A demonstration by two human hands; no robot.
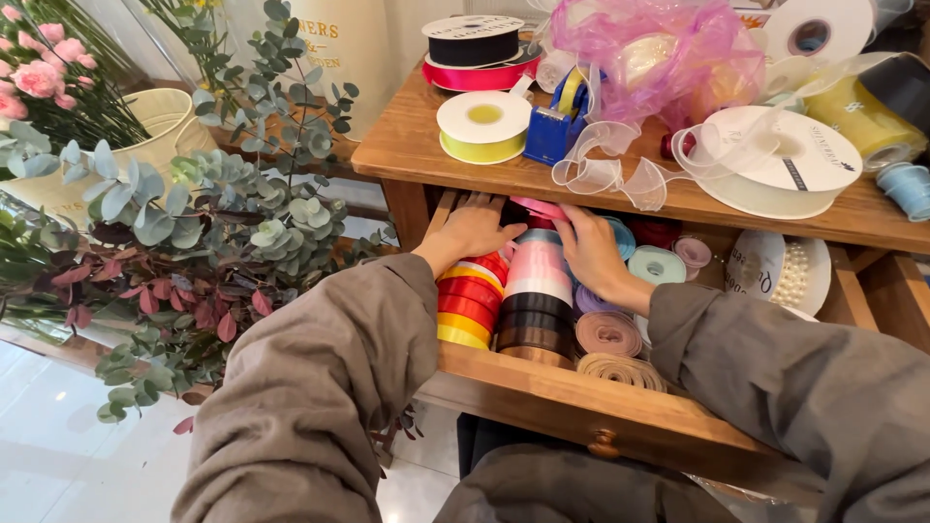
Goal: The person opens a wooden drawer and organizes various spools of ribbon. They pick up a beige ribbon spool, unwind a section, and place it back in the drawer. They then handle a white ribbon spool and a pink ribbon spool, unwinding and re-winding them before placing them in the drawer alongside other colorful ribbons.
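An open wooden drawer (581, 402) under a wooden tabletop holds several ribbon rolls standing on edge: red and yellow ones (470, 300), a pink one (539, 271), dark brown ones (533, 324), mauve and tan ones (608, 334). My left hand (475, 230) reaches deep into the drawer's back left, fingers spread over the rolls. My right hand (591, 250) reaches in beside it, and its fingers touch a bright pink roll (539, 206) at the back. Both arms wear grey-brown sleeves. The fingertips are partly hidden under the tabletop.
On the tabletop (417, 145) sit a yellow ribbon spool (484, 126), black and red spools (475, 53), a blue tape dispenser (552, 121), pink tulle (649, 48), and a large white spool (780, 160). Eucalyptus branches (194, 223) and pink carnations (39, 73) stand to the left.
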